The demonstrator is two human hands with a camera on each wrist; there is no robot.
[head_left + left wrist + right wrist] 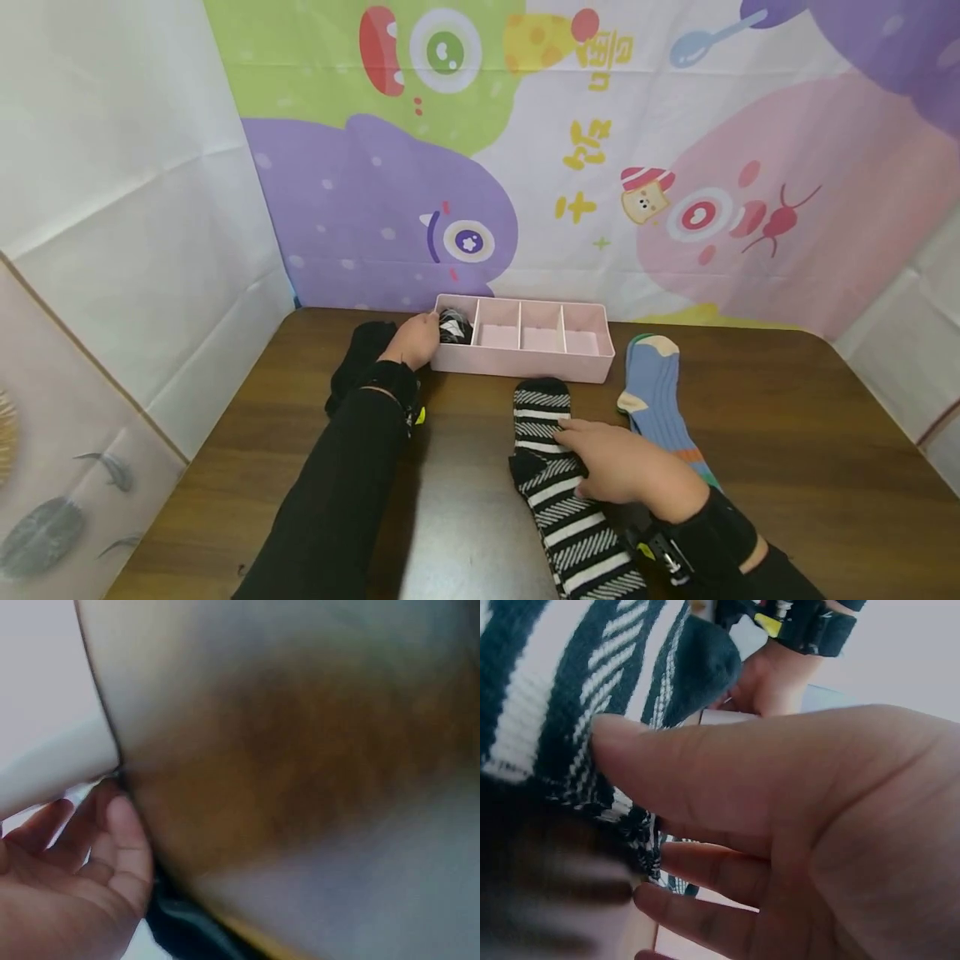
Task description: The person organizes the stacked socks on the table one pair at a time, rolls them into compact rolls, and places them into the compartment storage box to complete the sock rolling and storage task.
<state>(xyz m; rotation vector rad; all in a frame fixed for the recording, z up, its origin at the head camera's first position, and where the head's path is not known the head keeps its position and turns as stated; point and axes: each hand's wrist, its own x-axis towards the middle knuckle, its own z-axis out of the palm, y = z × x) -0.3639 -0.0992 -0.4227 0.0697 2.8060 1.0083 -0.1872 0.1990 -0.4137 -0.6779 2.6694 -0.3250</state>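
A pink divided box (522, 360) stands by the backdrop, with a rolled black-and-white sock (455, 327) in its leftmost compartment. My left hand (414, 340) grips the box's left end; in the left wrist view the fingers curl against its pale wall (56, 769). A black-and-white striped sock (573, 521) lies flat before the box, toe toward it. My right hand (626, 462) rests on that sock's right side, fingers extended. The right wrist view shows the thumb across the striped knit (592, 682), with the other fingertips at its edge.
Blue socks (656, 392) with cream heel and toe lie at the right, partly behind the right hand. Black socks (360, 358) lie left of the box, partly under the left wrist. A cartoon backdrop (480, 167) rises behind the brown table (787, 433).
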